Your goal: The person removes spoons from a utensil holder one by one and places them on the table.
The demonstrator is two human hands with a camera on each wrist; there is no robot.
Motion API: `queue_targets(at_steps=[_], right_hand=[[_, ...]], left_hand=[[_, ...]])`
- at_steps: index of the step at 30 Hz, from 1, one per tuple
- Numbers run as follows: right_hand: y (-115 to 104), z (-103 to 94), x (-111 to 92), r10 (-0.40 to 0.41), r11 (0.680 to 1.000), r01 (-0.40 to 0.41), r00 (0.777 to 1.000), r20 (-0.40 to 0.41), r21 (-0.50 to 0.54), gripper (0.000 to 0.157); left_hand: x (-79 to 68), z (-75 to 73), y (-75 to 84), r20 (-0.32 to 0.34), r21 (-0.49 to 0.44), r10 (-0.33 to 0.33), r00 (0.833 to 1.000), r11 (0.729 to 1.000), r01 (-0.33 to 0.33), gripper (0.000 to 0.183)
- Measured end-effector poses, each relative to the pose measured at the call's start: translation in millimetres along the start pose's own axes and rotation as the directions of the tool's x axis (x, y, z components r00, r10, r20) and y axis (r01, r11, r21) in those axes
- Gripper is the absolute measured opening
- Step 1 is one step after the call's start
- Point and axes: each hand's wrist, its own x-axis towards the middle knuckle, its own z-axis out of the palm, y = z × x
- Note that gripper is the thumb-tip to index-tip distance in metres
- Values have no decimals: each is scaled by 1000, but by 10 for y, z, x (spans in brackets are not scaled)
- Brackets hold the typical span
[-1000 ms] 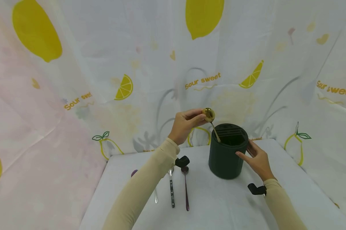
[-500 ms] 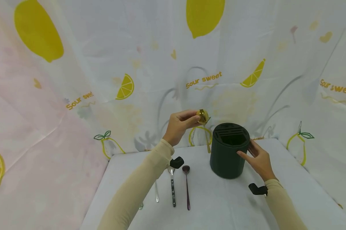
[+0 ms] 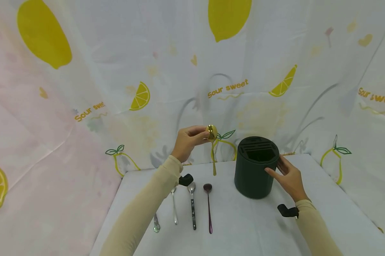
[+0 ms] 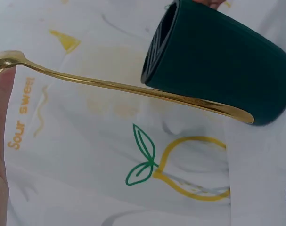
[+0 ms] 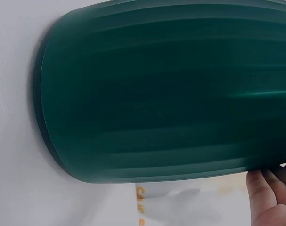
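My left hand (image 3: 188,141) pinches a gold spoon (image 3: 212,133) by its bowl, high over the back of the table. The spoon's handle hangs straight down, left of a dark green utensil holder (image 3: 254,179). In the left wrist view, the gold spoon (image 4: 110,85) stretches across and its handle end overlaps the holder (image 4: 223,56). With thumb at the front and fingers round the right side, my right hand (image 3: 289,180) holds the upright holder near its rim. Slots and one larger opening show in its top.
Left of the holder lie a dark purple spoon (image 3: 209,208), a spoon with a black riveted handle (image 3: 193,206) and a silver utensil (image 3: 174,209). An ornate handle (image 3: 156,224) shows beside my left sleeve, which hides its other end. A lemon-print cloth (image 3: 167,71) hangs behind the table.
My left hand has carried the gold spoon leftward, away from the holder's opening; its handle has swung from tilted over the rim to hanging straight. My right hand stays on the holder.
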Motion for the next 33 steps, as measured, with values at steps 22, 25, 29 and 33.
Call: queue_targets(at_steps=[22, 25, 29, 33], right_hand=[[62, 19, -11, -10, 1000, 10, 1000, -16, 16, 82], [67, 21, -12, -14, 1000, 14, 1000, -17, 19, 82], [67, 26, -15, -10, 1000, 10, 1000, -14, 19, 82], [64, 32, -19, -7, 1000, 7, 1000, -12, 17, 82]], left_hand=[[-449, -1011, -210, -249, 79, -197, 948, 972, 222, 31], [-529, -1154, -243, -275, 79, -214, 937, 967, 243, 33], [-646, -1326, -265, -308, 77, -237, 921, 959, 273, 36], [-779, -1473, -222, -350, 47, -274, 896, 950, 309, 37]])
